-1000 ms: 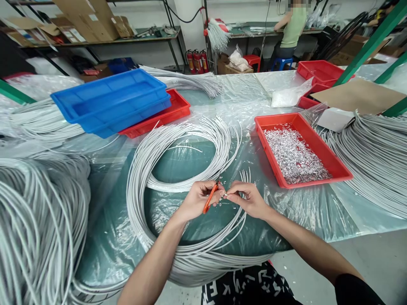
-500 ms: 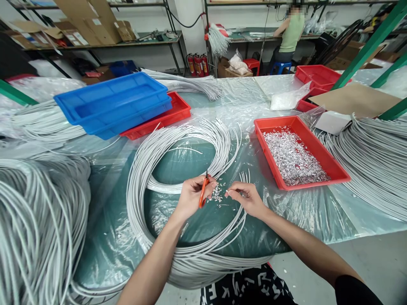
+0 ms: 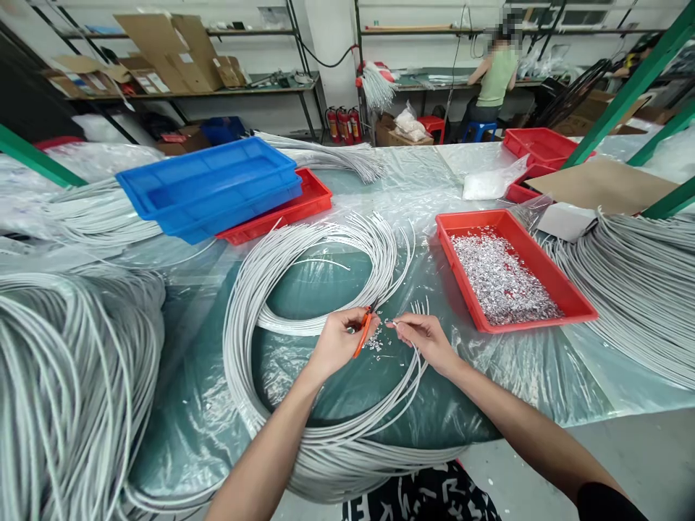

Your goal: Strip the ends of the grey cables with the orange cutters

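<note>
My left hand is closed around orange-handled scissors, their dark tips pointing up and toward the right. Just to the right, my right hand pinches the end of a thin cable, with a tiny piece at its tip too small to make out. Between and below the hands, small silvery pieces lie scattered on the plastic sheet. A big coil of light grey cables loops around this spot, and several loose cable ends stand up beside my right hand.
A red tray of small silvery pieces lies to the right. Blue trays rest over a red one at the back left. Cable bundles flank both sides. A person sits at a far bench.
The view has tilted up slightly. My hands have come a little closer together, and the scissor tips now lean to the right toward the cable end.
</note>
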### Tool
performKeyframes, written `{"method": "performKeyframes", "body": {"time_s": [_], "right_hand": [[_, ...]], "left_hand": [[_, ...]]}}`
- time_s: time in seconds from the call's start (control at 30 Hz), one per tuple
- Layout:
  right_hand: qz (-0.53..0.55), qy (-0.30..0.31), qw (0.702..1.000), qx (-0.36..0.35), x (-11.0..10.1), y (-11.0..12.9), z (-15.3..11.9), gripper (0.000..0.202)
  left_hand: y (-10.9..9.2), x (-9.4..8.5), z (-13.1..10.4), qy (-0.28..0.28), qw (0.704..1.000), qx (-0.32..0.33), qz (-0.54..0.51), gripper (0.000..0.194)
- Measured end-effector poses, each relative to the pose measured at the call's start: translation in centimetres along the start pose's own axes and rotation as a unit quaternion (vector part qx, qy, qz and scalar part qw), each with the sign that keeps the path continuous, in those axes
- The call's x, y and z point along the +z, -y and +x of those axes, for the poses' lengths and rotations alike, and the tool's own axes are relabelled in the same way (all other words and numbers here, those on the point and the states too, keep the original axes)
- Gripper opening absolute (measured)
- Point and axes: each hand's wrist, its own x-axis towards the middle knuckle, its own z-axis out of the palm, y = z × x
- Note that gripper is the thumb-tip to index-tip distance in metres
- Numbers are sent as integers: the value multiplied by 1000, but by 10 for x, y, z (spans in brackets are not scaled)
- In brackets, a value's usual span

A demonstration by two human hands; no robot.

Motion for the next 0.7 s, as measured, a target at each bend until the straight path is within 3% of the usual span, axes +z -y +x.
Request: {"method": "performKeyframes", "body": {"time_s": [0.2, 0.37, 0.5, 0.7], "right_hand": [[21, 3, 999, -38, -3, 0, 2, 26], [66, -61, 993, -80, -16, 15, -14, 20], [60, -119, 990, -46, -32, 21, -50, 25], [19, -184, 979, 81, -53, 39, -127, 32]], "left_hand": [[4, -1, 1, -9, 1000, 5, -1, 30], [8, -3, 2, -4, 1000, 19, -2, 33], [10, -1, 3, 6, 999, 32, -5, 32], [7, 2, 1, -11, 999, 31, 10, 28]]}}
